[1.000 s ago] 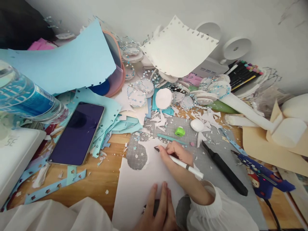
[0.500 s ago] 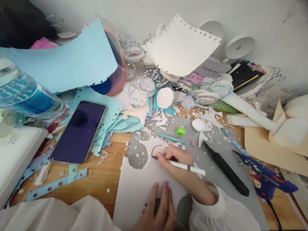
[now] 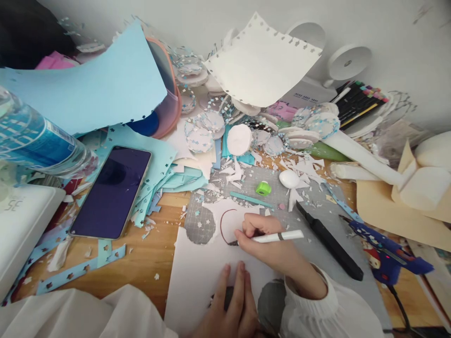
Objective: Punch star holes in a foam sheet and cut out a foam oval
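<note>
A white pen (image 3: 278, 236) is pinched in my right hand (image 3: 266, 237), its tip touching a white sheet of paper (image 3: 192, 277). A curved dark red line (image 3: 222, 225) runs on the sheet to the left of the pen tip. My left hand (image 3: 232, 305) rests on the lower part of the sheet with its fingers spread, pressing it flat. Rounded cut-outs in the sheet show the grey cutting mat (image 3: 253, 180) beneath.
A phone (image 3: 112, 192) and a water bottle (image 3: 42, 141) lie at the left. To the right are a black-handled cutter (image 3: 333, 241) and a blue glue gun (image 3: 387, 253). Paper scraps, a green cap (image 3: 263, 188) and white discs (image 3: 239, 140) spread behind the hands.
The red line is longer, now curving further down on its left side. My right hand and the pen have moved slightly lower along it. My left hand stays on the paper.
</note>
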`<state>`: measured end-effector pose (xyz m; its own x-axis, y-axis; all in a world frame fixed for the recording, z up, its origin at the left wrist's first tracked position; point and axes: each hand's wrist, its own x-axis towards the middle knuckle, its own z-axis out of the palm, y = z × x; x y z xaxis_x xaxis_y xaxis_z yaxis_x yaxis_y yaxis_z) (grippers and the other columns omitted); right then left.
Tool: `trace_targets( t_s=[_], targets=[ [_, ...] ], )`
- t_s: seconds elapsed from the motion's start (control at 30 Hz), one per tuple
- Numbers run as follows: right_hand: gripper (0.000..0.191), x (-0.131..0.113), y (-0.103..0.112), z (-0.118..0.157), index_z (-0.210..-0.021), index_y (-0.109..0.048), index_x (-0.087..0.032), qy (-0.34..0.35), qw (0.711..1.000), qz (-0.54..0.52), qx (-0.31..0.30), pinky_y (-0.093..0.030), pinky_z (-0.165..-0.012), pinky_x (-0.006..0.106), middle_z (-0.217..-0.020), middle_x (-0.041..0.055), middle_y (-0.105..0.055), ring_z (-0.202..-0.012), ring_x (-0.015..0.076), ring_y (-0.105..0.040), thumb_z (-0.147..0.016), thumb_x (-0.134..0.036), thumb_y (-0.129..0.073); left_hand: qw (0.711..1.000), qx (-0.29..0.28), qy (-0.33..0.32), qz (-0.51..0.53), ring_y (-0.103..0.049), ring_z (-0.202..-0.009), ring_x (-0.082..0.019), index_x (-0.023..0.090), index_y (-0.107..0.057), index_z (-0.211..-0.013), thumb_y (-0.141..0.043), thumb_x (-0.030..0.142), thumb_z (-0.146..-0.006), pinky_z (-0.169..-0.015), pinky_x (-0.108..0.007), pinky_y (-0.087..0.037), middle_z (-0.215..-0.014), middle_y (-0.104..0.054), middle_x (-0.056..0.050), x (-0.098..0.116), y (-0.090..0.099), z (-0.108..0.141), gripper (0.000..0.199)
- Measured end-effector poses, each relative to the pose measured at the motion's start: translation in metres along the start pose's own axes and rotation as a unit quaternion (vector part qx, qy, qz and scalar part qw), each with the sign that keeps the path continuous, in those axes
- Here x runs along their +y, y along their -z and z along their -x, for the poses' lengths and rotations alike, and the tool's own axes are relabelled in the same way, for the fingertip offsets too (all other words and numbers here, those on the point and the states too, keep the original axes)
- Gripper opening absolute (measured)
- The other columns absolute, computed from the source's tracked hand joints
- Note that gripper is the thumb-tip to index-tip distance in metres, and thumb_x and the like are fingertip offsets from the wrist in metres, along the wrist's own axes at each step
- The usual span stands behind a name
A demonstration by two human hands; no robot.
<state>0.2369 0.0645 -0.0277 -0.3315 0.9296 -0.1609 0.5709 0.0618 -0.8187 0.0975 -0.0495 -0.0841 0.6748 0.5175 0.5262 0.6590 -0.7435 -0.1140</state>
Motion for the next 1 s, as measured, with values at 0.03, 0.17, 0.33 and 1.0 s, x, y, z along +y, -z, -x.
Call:
trace_targets(
  t_s=[0.03, 0.17, 0.33, 1.0],
  targets=[
    [0.034, -0.001, 0.001, 0.0, -0.056, -0.027, -0.021, -0.003, 1.0, 0.001, 0.001, -0.022, -0.045, 0.022, -0.05, -0.0073, -0.029, -0.049, 0.0085, -0.027, -0.075, -0.019, -0.055, 1.0, -0.004, 0.0, 0.004, -0.061, -0.108, -0.031, 0.012, -0.065, -0.099, -0.04, 0.048, -0.095, -0.106, -0.059, -0.038, -0.108, -0.064, -0.011, -0.001, 0.001, -0.001, 0.044],
    [0.03, -0.002, 0.006, 0.001, -0.055, -0.029, -0.022, -0.01, 1.0, 0.001, 0.002, -0.023, -0.045, 0.022, -0.05, -0.007, -0.032, -0.049, 0.0086, -0.029, -0.073, -0.018, -0.053, 1.0, -0.008, 0.008, 0.009, -0.061, -0.106, -0.029, 0.013, -0.064, -0.1, -0.039, 0.042, -0.096, -0.106, -0.058, -0.037, -0.107, -0.065, -0.01, -0.003, 0.004, -0.004, 0.038],
    [0.028, 0.002, 0.013, 0.0, -0.055, -0.03, -0.022, -0.021, 1.0, -0.003, -0.005, -0.025, -0.046, 0.022, -0.05, -0.0069, -0.034, -0.049, 0.0086, -0.029, -0.071, -0.015, -0.053, 1.0, -0.01, 0.004, 0.007, -0.061, -0.107, -0.029, 0.012, -0.063, -0.102, -0.041, 0.04, -0.097, -0.11, -0.06, -0.03, -0.107, -0.064, -0.01, -0.007, 0.007, -0.007, 0.036],
    [0.026, 0.011, 0.034, -0.005, -0.056, -0.029, -0.022, -0.06, 0.995, 0.046, 0.059, -0.022, -0.048, 0.023, -0.051, -0.0068, -0.033, -0.051, 0.009, -0.029, -0.069, -0.023, -0.051, 0.999, -0.045, -0.027, 0.01, -0.06, -0.11, -0.032, 0.008, -0.064, -0.104, -0.041, 0.034, -0.096, -0.113, -0.069, -0.015, -0.113, -0.063, -0.014, -0.009, 0.009, -0.004, 0.035]
  ],
)
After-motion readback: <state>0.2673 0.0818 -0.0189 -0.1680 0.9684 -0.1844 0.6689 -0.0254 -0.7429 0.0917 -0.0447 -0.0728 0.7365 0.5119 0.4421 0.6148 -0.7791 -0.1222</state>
